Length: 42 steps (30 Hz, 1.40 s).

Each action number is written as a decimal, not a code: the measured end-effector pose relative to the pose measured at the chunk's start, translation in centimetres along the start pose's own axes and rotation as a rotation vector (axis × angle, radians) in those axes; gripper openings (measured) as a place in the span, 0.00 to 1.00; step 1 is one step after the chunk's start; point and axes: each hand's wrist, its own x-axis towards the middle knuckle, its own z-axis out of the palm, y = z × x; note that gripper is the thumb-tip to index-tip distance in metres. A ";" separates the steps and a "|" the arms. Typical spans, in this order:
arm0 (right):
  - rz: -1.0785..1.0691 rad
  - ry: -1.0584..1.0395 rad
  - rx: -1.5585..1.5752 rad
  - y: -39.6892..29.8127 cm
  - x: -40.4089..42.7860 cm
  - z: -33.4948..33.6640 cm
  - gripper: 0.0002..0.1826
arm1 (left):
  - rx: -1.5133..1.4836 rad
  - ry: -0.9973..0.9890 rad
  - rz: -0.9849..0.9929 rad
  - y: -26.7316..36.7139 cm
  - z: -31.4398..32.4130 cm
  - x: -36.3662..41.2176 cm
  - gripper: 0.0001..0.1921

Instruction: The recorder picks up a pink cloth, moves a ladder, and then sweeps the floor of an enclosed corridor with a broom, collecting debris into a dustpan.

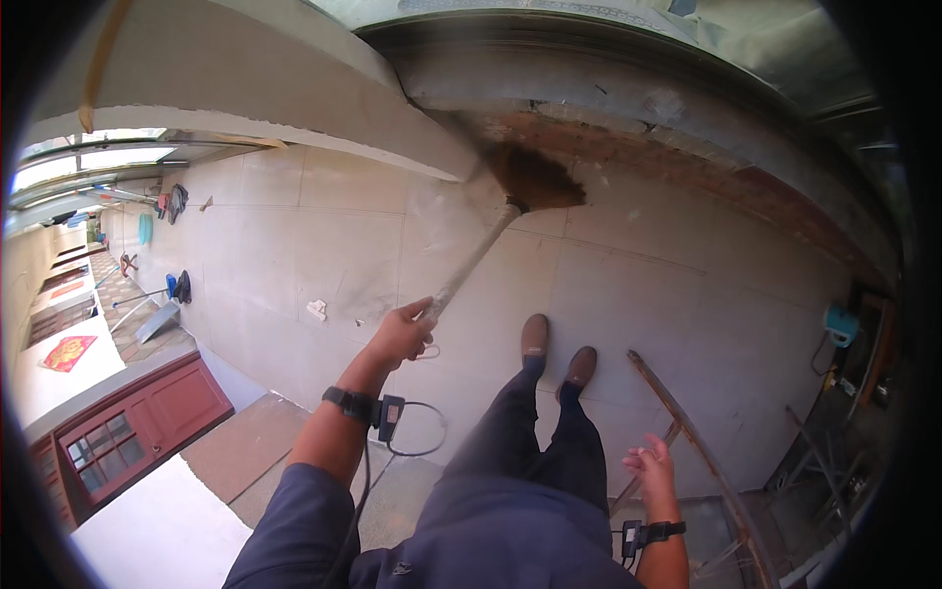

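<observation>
My left hand is closed around the upper end of a broom handle. The handle runs away from me to a broom head with dark brown bristles, which lies against the pale tiled floor beside the corner of a plastered wall and a low brick edge. My right hand holds nothing; its fingers are apart and partly curled, close to a rusty metal frame. Both wrists wear a black strap with a small box and cable. My shoes stand below the broom.
A white scrap lies on the floor at left. Farther left are a blue-handled tool, a turquoise item and dark cloth. The plastered wall juts in at upper left. A turquoise object sits at far right.
</observation>
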 end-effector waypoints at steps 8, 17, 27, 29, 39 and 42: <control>0.020 0.046 -0.022 0.3 0.1 -0.9 0.27 | 0.020 0.028 0.031 -1.5 -0.3 -3.3 0.28; -0.004 0.010 -0.014 0.2 0.3 -0.8 0.28 | -0.029 -0.065 -0.013 -2.1 -0.7 -3.0 0.28; 0.013 0.002 -0.013 0.1 0.3 0.3 0.28 | 0.019 0.014 -0.009 -0.5 -1.1 1.6 0.29; -0.008 0.013 -0.010 0.2 0.0 -0.1 0.28 | 0.027 -0.050 -0.001 -1.3 -0.7 0.1 0.28; 0.002 0.024 -0.025 0.1 0.1 0.4 0.28 | -0.009 0.054 0.019 -2.6 -1.1 0.0 0.29; 0.000 0.018 -0.013 0.1 0.0 0.4 0.28 | 0.021 -0.026 0.010 -2.2 0.0 1.8 0.29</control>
